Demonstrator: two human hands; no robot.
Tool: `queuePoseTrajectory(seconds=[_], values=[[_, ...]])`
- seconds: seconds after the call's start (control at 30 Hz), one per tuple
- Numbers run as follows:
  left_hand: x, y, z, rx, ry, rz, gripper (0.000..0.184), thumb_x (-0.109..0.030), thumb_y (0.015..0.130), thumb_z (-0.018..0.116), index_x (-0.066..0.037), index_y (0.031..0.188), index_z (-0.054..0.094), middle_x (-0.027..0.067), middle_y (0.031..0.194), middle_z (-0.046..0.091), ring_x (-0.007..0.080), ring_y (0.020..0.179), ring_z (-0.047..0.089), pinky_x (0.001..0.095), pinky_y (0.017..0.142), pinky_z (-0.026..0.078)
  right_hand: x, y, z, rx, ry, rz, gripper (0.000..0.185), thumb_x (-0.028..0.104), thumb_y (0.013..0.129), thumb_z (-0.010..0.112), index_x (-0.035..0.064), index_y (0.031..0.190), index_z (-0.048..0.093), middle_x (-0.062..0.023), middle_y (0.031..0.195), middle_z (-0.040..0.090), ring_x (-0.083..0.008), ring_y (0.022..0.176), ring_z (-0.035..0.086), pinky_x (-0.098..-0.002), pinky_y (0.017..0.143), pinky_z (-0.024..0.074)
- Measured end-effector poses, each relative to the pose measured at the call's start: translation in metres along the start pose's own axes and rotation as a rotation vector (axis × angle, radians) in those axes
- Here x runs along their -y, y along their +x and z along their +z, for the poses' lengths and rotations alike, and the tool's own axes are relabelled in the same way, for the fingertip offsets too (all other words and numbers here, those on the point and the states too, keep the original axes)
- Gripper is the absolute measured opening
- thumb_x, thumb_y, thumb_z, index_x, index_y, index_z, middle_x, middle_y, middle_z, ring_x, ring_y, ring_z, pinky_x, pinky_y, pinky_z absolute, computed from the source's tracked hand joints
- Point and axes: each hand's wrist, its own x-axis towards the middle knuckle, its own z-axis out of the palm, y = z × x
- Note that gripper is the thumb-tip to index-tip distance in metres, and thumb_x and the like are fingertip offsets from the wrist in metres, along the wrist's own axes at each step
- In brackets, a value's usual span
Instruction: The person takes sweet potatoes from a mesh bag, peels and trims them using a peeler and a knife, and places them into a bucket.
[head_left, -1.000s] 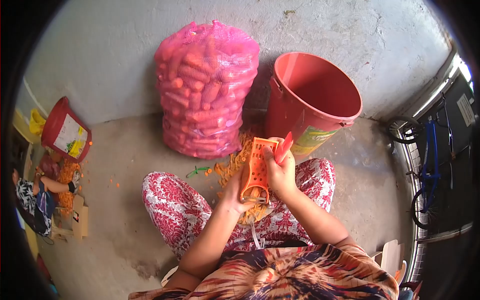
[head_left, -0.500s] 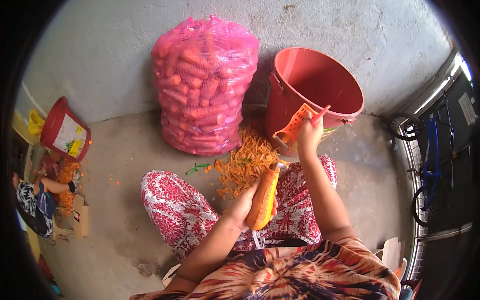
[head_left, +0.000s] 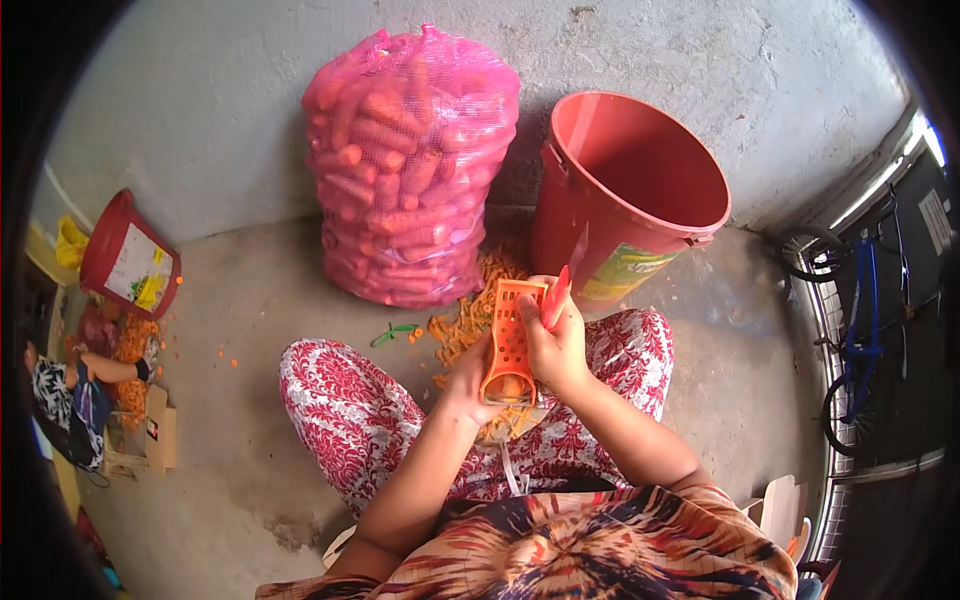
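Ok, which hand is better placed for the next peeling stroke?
Probably the right hand: it grips the orange peeler, while the left hand steadies the carrot underneath.

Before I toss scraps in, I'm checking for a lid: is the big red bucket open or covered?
Open: no lid covers the big red bucket; its rim and inner wall show.

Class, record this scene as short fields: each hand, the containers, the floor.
Left hand: around a carrot, mostly hidden under the peeler
Right hand: holds the orange peeler and a red-handled knife
Mesh sack: pink, full of carrots, near the wall
Large tub: red, open, beside the sack
Floor: orange peelings and a green strip
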Motion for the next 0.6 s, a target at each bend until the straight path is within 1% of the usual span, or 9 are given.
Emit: queuePoseTrajectory(seconds=[0.13,0.23,0.33,0.37,0.4,0.43,0.5,0.57,0.6], values=[[0.000,0.003,-0.005,-0.018,0.003,-0.039,0.027,-0.026,0.088,0.036,-0.007,0.101,0.050,0.0064,0.092,0.059,0.0165,0.078,0.059,0.0316,0.066,0.050,0.009,-0.001,-0.002,-0.018,-0.103,0.013,0.012,0.010,0.084,0.050,0.0033,0.093,0.046,0.0012,0.074,0.048,-0.0036,0.066,0.044,-0.0187,0.060,0.0395],[0.002,-0.001,0.004,-0.068,0.050,-0.029,0.029,-0.029,0.088,0.035,-0.007,0.101,0.050,0.0065,0.089,0.059,0.0169,0.074,0.059,0.0321,0.063,0.049,-0.006,0.000,-0.007,-0.023,-0.184,-0.106,0.010,0.009,0.084,0.050,0.0040,0.091,0.046,0.0022,0.071,0.048,-0.0030,0.063,0.043,-0.0178,0.056,0.0382],[0.008,-0.016,0.012,0.078,0.102,-0.150,0.039,-0.036,0.089,0.029,-0.006,0.102,0.049,0.0085,0.085,0.058,0.0193,0.071,0.057,0.0318,0.064,0.048,-0.022,0.022,-0.018,-0.194,-0.044,-0.068,0.005,0.009,0.084,0.047,0.0060,0.088,0.047,0.0031,0.067,0.046,-0.0019,0.057,0.041,-0.0160,0.051,0.0352],[0.012,-0.023,0.010,0.156,0.113,-0.215,0.043,-0.040,0.090,0.026,-0.005,0.102,0.049,0.0095,0.083,0.057,0.0203,0.070,0.057,0.0317,0.065,0.047,-0.025,0.040,-0.029,-0.303,-0.068,-0.022,0.007,0.008,0.083,0.046,0.0020,0.083,0.046,-0.0057,0.061,0.049,-0.0106,0.056,0.046,-0.0271,0.051,0.0396],[0.021,-0.022,0.001,0.081,0.088,-0.313,0.044,-0.042,0.089,0.026,-0.005,0.100,0.049,0.0093,0.079,0.056,0.0197,0.065,0.055,0.0319,0.060,0.047,-0.029,0.058,-0.036,-0.473,-0.273,-0.241,0.010,0.012,0.083,0.047,0.0022,0.082,0.046,-0.0061,0.060,0.048,-0.0112,0.055,0.045,-0.0273,0.050,0.0391],[0.024,-0.029,0.007,0.140,0.216,-0.258,0.044,-0.043,0.089,0.028,-0.006,0.100,0.048,0.0092,0.079,0.056,0.0197,0.066,0.055,0.0331,0.060,0.047,-0.037,0.071,-0.048,-0.530,-0.359,-0.243,0.014,0.015,0.084,0.048,0.0021,0.080,0.045,-0.0069,0.059,0.047,-0.0114,0.054,0.043,-0.0273,0.051,0.0388],[0.024,-0.035,0.011,0.131,0.096,-0.278,0.044,-0.042,0.088,0.031,-0.003,0.101,0.047,0.0111,0.080,0.053,0.0219,0.072,0.053,0.0348,0.063,0.046,-0.048,0.088,-0.065,-0.553,-0.152,-0.060,0.013,0.014,0.085,0.048,0.0026,0.081,0.045,-0.0017,0.058,0.047,-0.0090,0.053,0.041,-0.0240,0.050,0.0369],[0.016,-0.031,0.008,0.097,0.151,-0.181,0.043,-0.041,0.088,0.033,-0.003,0.101,0.046,0.0110,0.082,0.053,0.0222,0.074,0.053,0.0348,0.064,0.046,-0.034,0.085,-0.064,-0.518,-0.039,-0.099,0.009,0.013,0.085,0.048,0.0040,0.083,0.046,0.0017,0.060,0.046,-0.0056,0.054,0.041,-0.0215,0.049,0.0359],[0.011,-0.027,0.010,0.005,0.018,-0.193,0.042,-0.040,0.088,0.034,-0.003,0.102,0.046,0.0109,0.083,0.053,0.0228,0.074,0.053,0.0349,0.065,0.046,-0.026,0.078,-0.060,-0.437,0.098,-0.018,0.008,0.013,0.084,0.049,0.0048,0.084,0.047,0.0021,0.060,0.045,-0.0046,0.053,0.041,-0.0204,0.047,0.0354]])
